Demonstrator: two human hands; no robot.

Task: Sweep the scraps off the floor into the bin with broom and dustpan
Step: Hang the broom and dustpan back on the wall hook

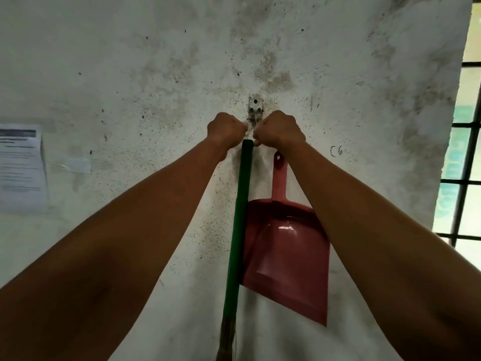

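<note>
Both arms reach up to a small metal hook (pixel 255 110) screwed into a stained, speckled wall (pixel 156 61). The left hand (pixel 226 128) and the right hand (pixel 279 131) sit just beside each other below the hook, fingers curled in tight; they seem to be pinching a thin loop or string at the top of the broom (pixel 239 217), though the knuckles hide it and I cannot tell for sure. The broom's green handle hangs straight down the wall, its straw bristles at the bottom edge. Just to its right hangs a pink dustpan (pixel 286 254), handle up, its pan touching the broom handle. A printed paper (pixel 22 168) is stuck to the wall on the left, and a barred window (pixel 463 152) is at the right.
</note>
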